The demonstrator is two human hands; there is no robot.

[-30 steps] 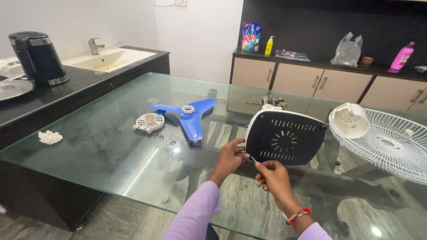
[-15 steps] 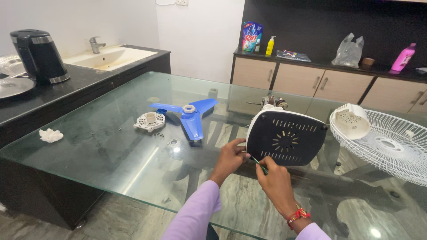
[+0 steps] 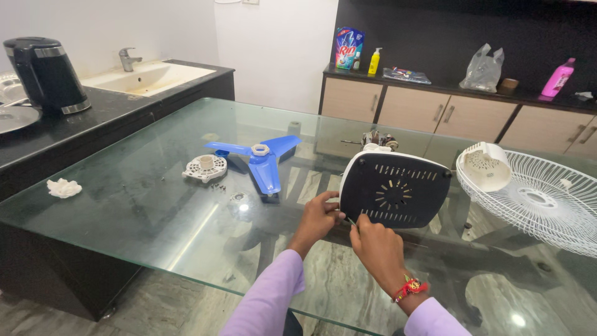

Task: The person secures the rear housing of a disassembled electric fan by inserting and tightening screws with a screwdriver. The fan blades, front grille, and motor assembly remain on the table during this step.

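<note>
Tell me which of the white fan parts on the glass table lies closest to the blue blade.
The small round vented disc, just left of the blue blade. The white cup-shaped cover and wire grille sit at the table's far right.

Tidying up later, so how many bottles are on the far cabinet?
2: a yellow bottle beside the detergent pouch at the cabinet's left end, and a pink bottle near its right end. Others may be hidden.
</note>
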